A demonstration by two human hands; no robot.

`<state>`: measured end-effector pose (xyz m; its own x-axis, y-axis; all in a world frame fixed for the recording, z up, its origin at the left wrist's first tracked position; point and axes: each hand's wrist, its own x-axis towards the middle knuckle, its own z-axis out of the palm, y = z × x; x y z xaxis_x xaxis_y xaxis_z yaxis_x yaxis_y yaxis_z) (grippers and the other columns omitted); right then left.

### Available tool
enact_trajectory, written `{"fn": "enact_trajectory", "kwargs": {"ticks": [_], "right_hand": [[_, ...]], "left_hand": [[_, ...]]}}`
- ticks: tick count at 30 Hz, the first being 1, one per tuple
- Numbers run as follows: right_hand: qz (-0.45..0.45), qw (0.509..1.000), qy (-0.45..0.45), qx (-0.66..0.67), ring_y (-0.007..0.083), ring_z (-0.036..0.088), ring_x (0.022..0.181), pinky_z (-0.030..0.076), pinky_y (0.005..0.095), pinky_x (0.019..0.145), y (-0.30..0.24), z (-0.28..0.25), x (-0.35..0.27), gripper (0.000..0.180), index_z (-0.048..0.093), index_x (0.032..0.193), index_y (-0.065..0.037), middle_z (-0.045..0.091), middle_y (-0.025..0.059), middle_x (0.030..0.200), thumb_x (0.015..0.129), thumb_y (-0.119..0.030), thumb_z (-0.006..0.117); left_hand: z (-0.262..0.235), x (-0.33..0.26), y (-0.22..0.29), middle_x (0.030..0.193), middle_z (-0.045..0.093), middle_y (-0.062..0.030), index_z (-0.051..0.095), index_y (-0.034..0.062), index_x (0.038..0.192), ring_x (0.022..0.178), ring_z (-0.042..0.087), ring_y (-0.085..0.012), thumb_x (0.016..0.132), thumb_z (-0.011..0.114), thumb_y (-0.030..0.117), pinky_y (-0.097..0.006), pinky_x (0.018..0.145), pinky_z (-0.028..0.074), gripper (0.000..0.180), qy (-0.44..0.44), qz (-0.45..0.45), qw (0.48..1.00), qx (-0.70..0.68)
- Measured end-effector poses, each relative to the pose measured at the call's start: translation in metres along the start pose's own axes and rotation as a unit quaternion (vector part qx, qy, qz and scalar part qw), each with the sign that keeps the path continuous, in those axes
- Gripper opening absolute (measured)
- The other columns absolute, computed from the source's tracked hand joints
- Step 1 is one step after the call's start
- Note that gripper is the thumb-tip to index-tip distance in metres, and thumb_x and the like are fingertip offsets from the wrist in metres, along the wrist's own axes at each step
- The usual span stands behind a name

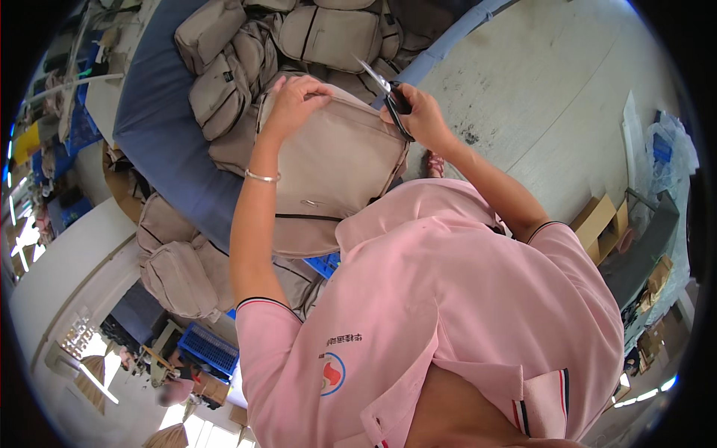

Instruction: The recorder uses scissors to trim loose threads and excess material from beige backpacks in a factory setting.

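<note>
Gripping beige bag (336, 160) top edge, left hand (295, 101) pinched fabric; right hand (418, 112) clenched thread snips (385, 93) beside it.

Beige bags we hold: one (328, 160)
Beige bags we count on the blue counter (160, 142): about six, some hidden
Beige bags lower left: two (179, 261)
Scissors: one pair (388, 93)
Bracelets: one (261, 177)
Blue crates: two (209, 347)

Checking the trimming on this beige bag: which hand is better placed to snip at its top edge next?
Probably the right hand: it holds the scissors beside the beige bag top edge. The left hand only pinches that edge.
</note>
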<state>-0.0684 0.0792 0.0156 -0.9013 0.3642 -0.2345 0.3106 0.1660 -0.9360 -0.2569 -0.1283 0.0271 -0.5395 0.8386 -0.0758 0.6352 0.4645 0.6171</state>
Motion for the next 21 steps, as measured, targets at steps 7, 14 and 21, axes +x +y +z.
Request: {"fn": "enact_trajectory", "kwargs": {"ticks": [7, 14, 21], "right_hand": [[-0.019, 0.969, -0.08, -0.231, 0.028, 0.056, 0.069, 0.045, 0.0391, 0.063, 0.011, -0.054, -0.024, 0.049, 0.061, 0.089, 0.003, 0.059, 0.0137, 0.076, 0.081, -0.043, 0.078], [-0.031, 0.913, -0.173, -0.369, 0.0386, 0.062, 0.098, 0.05, 0.0469, 0.079, 0.009, -0.072, -0.05, 0.07, 0.063, 0.102, 0.002, 0.064, 0.0197, 0.102, 0.081, -0.065, 0.066], [-0.066, 0.911, -0.156, -0.375, 0.0403, 0.064, 0.089, 0.051, 0.0476, 0.074, 0.01, -0.059, -0.041, 0.072, 0.059, 0.096, 0.003, 0.065, 0.0219, 0.094, 0.083, -0.067, 0.063]], "left_hand": [[0.006, 0.002, -0.008, 0.085, 0.065, 0.0058, 0.074, 0.0148, 0.085, 0.09, 0.06, -0.0109, 0.085, 0.069, 0.021, -0.041, 0.113, 0.018, 0.008, -0.003, -0.029, 0.994, -0.107], [0.009, 0.0, -0.009, 0.085, 0.065, 0.0065, 0.074, 0.015, 0.085, 0.089, 0.06, -0.01, 0.085, 0.069, 0.022, -0.042, 0.113, 0.018, 0.009, 0.01, -0.023, 0.993, -0.114], [0.01, 0.0, -0.009, 0.087, 0.066, 0.0062, 0.075, 0.0146, 0.085, 0.09, 0.061, -0.0106, 0.085, 0.07, 0.023, -0.042, 0.113, 0.019, 0.009, 0.014, -0.014, 0.993, -0.114]]}}
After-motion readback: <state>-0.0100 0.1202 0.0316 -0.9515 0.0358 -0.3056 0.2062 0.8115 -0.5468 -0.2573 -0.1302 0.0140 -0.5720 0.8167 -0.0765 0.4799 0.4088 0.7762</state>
